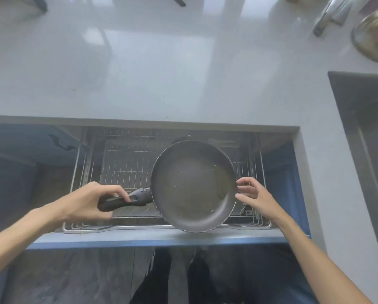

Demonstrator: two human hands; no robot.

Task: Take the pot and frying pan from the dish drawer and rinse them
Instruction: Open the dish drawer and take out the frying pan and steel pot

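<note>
A dark grey frying pan [192, 185] with a black handle hangs level above the open dish drawer [122, 170], a wire rack pulled out under the counter. My left hand [91, 198] is closed around the pan's handle. At the pan's right rim, my right hand [254, 194] has its fingers spread, with the fingertips touching or nearly touching the edge. Behind the pan's far rim a dark curved edge [180, 139] shows in the drawer; I cannot tell whether it is the pot.
A pale grey counter [161, 73] runs across the top. The sink [365, 137] lies at the right. A metal bowl [374, 34] and a metal utensil [333, 14] rest on the counter at the top right. The drawer's blue front [139, 240] is close to my legs.
</note>
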